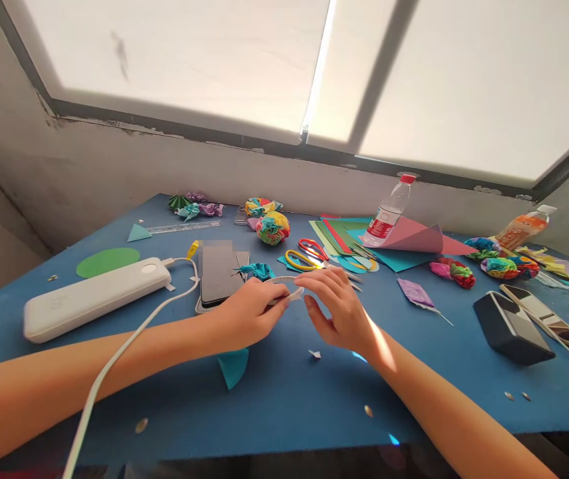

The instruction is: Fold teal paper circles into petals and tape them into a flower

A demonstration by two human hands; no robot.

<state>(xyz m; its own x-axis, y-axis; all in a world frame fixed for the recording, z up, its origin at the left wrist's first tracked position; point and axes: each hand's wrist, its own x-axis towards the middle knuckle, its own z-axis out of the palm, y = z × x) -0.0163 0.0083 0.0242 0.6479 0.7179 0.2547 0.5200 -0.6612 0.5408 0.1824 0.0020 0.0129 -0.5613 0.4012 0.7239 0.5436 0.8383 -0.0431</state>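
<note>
My left hand (257, 309) is closed around the near side of a thin, translucent ring that looks like a roll of clear tape (284, 282). My right hand (337, 307) arches over the ring's right side, fingertips at its edge and thumb apart below. Just behind the left hand lie a dark phone (218, 269) and a crumpled teal paper piece (258, 271) tied with something dark. Beyond the right hand rest yellow-handled scissors (300, 260) and red-handled scissors (313, 249). Under the left wrist is a teal paper wedge (233, 367).
A white power bank (97, 299) has a cable (129, 340) crossing over my left forearm. Crumpled-paper balls (272, 228), coloured sheets (414, 243) and a red-capped bottle (388, 211) stand toward the wall. At right are a dark box (512, 329) and another phone (548, 316).
</note>
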